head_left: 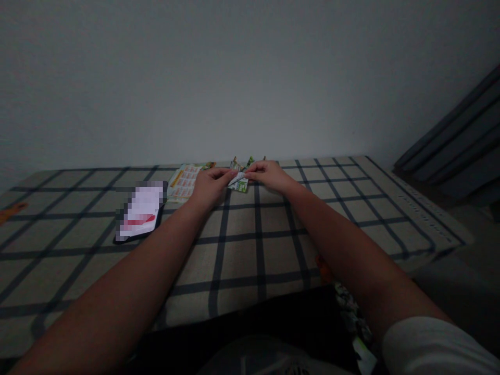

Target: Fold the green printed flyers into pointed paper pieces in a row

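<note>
Both arms reach out straight ahead, low over the checked cloth (242, 224). The left hand (211, 185) and the right hand (270, 174) nearly meet, each with thumb and fingers pinched tight on the folded paper (241, 185). The paper is small, white and green, between the hands near the cloth's far edge (a few pointy bits poke up behind it, too small to count). I count two hands, one phone (144, 208) with a lit screen, and one printed sheet (185, 181) just beside the phone.
</note>
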